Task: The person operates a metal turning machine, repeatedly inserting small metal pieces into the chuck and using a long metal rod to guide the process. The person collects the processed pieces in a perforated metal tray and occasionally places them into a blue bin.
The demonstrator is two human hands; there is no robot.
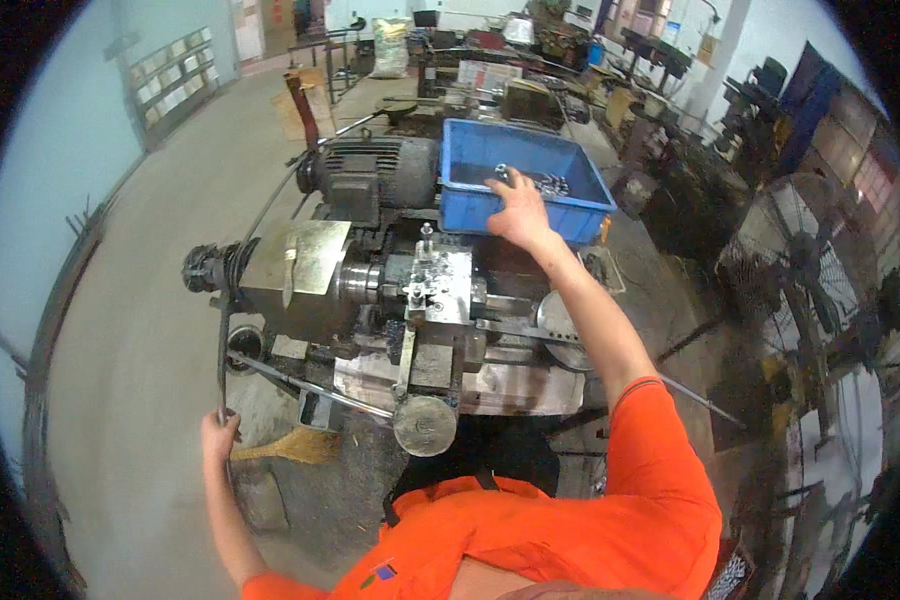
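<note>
My left hand point(220, 437) is closed around the lower end of a long dark lever point(223, 370) at the left of the machine. My right arm reaches forward to a blue plastic bin point(526, 218), and my right hand point(520, 212) is over its near wall. Between the thumb and fingers of that hand is a small shiny metal part point(502, 172). More small metal parts point(552, 185) lie inside the bin. In front of me stands a lathe-like machine with a bright metal block point(445, 285) and a spindle collar point(360, 283).
A brush point(289, 270) lies on a metal cover plate point(320, 250). Behind it sits a ribbed motor point(385, 165). A round handle disc point(425, 425) juts toward me. On the floor at left lies a straw broom point(295, 446). A large fan point(800, 250) stands at right.
</note>
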